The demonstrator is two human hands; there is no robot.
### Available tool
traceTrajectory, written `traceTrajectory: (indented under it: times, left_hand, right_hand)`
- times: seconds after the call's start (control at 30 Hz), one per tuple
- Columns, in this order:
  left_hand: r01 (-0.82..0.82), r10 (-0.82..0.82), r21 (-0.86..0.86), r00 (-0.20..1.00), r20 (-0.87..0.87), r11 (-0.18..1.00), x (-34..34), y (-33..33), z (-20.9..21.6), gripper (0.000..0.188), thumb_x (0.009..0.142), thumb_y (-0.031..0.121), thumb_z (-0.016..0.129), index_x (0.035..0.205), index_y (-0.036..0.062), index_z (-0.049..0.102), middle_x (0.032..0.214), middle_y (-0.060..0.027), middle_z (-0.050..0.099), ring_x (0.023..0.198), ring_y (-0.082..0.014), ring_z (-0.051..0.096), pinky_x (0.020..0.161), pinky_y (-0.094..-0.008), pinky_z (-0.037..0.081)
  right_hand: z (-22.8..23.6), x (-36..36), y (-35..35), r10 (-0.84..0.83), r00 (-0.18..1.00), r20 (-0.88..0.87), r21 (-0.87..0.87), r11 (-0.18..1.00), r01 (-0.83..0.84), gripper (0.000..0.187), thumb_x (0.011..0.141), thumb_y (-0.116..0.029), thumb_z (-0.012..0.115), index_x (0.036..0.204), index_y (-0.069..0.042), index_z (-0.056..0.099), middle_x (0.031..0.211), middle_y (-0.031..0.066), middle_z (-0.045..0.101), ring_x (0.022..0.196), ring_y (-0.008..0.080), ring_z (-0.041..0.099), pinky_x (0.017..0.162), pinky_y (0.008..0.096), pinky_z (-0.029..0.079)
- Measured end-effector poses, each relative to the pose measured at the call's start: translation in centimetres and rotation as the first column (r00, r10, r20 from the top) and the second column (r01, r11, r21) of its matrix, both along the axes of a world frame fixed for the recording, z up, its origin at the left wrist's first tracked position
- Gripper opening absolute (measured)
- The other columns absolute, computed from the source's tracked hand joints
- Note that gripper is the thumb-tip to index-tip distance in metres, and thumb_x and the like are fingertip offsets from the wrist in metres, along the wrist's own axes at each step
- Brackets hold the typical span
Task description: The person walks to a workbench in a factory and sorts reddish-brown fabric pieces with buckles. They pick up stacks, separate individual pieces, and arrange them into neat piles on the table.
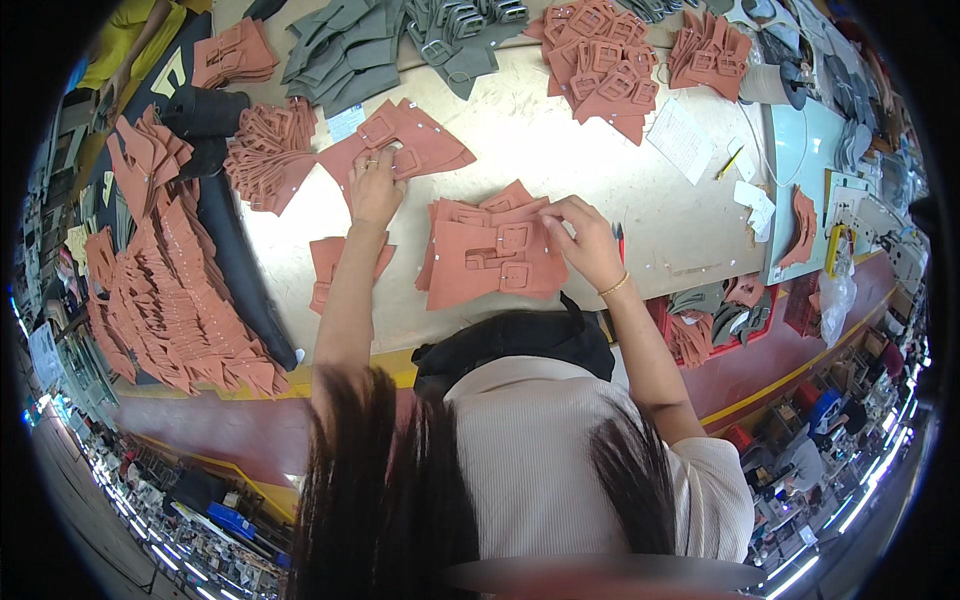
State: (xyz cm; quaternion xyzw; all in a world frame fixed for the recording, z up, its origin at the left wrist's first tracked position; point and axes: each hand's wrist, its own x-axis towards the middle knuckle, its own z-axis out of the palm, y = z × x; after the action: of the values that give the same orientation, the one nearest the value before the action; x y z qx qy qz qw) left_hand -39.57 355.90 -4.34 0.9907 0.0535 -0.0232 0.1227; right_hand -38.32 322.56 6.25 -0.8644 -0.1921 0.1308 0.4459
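Coral-coloured flat leather-like pieces with covered buckles lie before me on a pale table. My left hand (374, 190) reaches forward, its fingers closed on a buckled piece in the far coral stack (425, 140). Nearer to me sits a second stack of buckled pieces (460, 265), fanned a little, with several buckles showing. At its upper right edge my right hand (588, 243) has curled thumb and fingers on the corner of a piece. A smaller coral piece (325, 262) lies beside my left forearm, which partly hides it.
Coral pieces in a long overlapping row (165, 290) line the left side. Grey pieces (345, 60) and more buckled coral piles (600, 65) lie along the far side. At the right are a paper sheet (682, 140), a yellow pen (730, 163) and a red bin (745, 335). Another person's arm (140, 45) shows far left.
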Motion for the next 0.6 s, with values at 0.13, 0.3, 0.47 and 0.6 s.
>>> traceTrajectory:
  times: [0.13,0.3,0.47,0.6]
  left_hand:
    - [-0.010,0.009,-0.014,1.000,-0.009,1.000,0.0,-0.1,0.2,0.053,0.070,0.016,0.069,0.121,0.0116,0.053,0.114,-0.0090,0.060,0.110,-0.0298,0.050,0.090,-0.0422,0.038]
    - [-0.044,0.040,-0.183,0.999,-0.027,0.982,0.3,0.5,1.2,0.049,0.075,0.019,0.068,0.121,0.0091,0.056,0.109,-0.0119,0.062,0.106,-0.0305,0.053,0.092,-0.0413,0.039]
    - [-0.332,0.207,-0.740,0.943,-0.259,0.585,1.5,3.1,2.6,0.049,0.089,0.037,0.058,0.127,0.0051,0.053,0.105,-0.0112,0.063,0.096,-0.0196,0.055,0.087,-0.0307,0.043]
    - [-0.362,0.270,-0.881,0.920,-0.285,0.305,2.1,5.7,2.9,0.048,0.095,0.037,0.049,0.126,0.0000,0.052,0.097,-0.0054,0.061,0.083,-0.0118,0.049,0.078,-0.0252,0.042]
  right_hand:
    - [0.3,-0.1,0.2,0.003,1.000,0.002,-0.028,1.000,-0.003,0.009,0.083,-0.008,0.062,0.089,-0.002,0.065,0.084,0.0110,0.062,0.077,0.0292,0.060,0.072,0.0360,0.047]
    - [0.3,-0.1,0.2,0.008,1.000,0.026,-0.016,1.000,-0.008,0.009,0.082,-0.008,0.063,0.089,-0.002,0.065,0.083,0.0107,0.061,0.076,0.0291,0.059,0.072,0.0359,0.047]
    - [0.1,-0.1,-0.1,-0.013,0.999,0.036,-0.006,1.000,0.013,0.009,0.083,-0.008,0.063,0.089,-0.002,0.065,0.082,0.0106,0.060,0.074,0.0293,0.059,0.071,0.0361,0.046]
    - [0.0,-0.2,-0.4,-0.010,0.999,0.031,-0.010,1.000,0.010,0.010,0.084,-0.010,0.063,0.089,-0.002,0.065,0.081,0.0108,0.060,0.074,0.0296,0.058,0.071,0.0363,0.046]
